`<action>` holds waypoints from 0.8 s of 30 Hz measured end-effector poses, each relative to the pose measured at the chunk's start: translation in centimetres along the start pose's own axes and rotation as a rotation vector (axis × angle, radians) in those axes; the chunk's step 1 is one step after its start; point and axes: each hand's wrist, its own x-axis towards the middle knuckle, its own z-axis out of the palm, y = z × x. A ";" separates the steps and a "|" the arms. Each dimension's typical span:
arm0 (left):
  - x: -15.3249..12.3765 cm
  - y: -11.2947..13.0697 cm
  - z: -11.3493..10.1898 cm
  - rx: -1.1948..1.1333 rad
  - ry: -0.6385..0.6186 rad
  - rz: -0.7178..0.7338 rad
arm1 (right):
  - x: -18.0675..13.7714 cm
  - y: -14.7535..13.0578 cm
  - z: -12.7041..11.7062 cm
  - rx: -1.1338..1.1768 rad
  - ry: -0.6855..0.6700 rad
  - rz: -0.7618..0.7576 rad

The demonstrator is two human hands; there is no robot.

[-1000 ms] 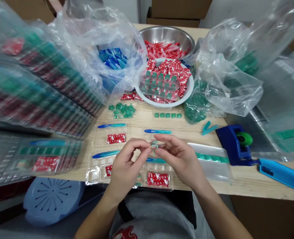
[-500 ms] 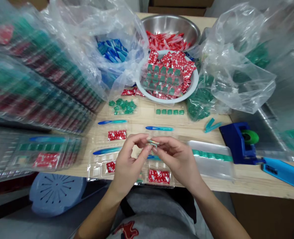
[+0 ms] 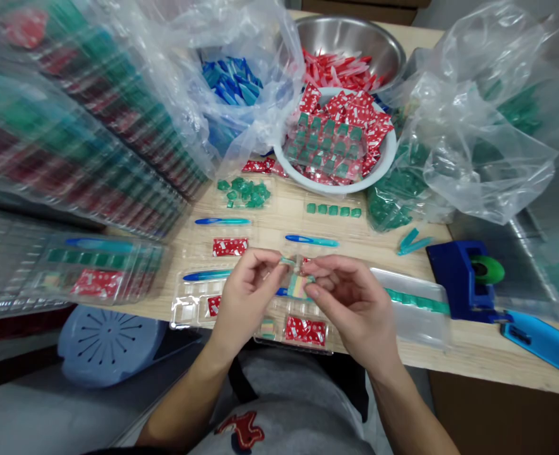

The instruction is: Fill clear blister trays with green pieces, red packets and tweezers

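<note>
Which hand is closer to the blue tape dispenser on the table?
Right. The right hand is left of the tape dispenser, apart from it; the left hand is farther left. Both pinch a small pastel piece.

The person wears a grey shirt [image 3: 302,385] with red print [image 3: 240,433].

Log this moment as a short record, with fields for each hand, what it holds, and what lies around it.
Left hand: pinches the top of a small pastel-striped piece
Right hand: pinches the same piece lower down
Below hands: clear blister tray with red packets
Behind: white bowl; steel bowl of red sticks
Right side: blue tape dispenser
</note>
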 end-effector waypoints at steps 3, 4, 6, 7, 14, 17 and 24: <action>-0.2 0.2 -0.2 -0.050 -0.104 -0.049 | -0.5 0.4 0.1 -0.162 -0.021 -0.133; -0.2 0.2 -0.3 -0.068 -0.124 -0.066 | -0.6 0.6 0.1 -0.232 -0.021 -0.176; -0.3 0.3 -0.8 -0.090 -0.148 -0.091 | -0.7 0.8 0.1 -0.355 -0.019 -0.252; -0.4 0.3 -1.1 -0.091 -0.155 -0.094 | -0.7 0.8 0.1 -0.403 -0.021 -0.283; -0.8 1.4 -1.4 -0.022 -0.183 0.052 | -0.7 0.2 0.4 -0.690 -0.020 -0.517; -1.0 1.3 -1.2 -0.028 -0.153 0.142 | -1.0 0.2 0.4 -0.614 -0.012 -0.477; -0.8 0.8 -1.1 -0.067 -0.089 0.166 | -1.4 -0.6 0.5 -0.353 0.020 -0.386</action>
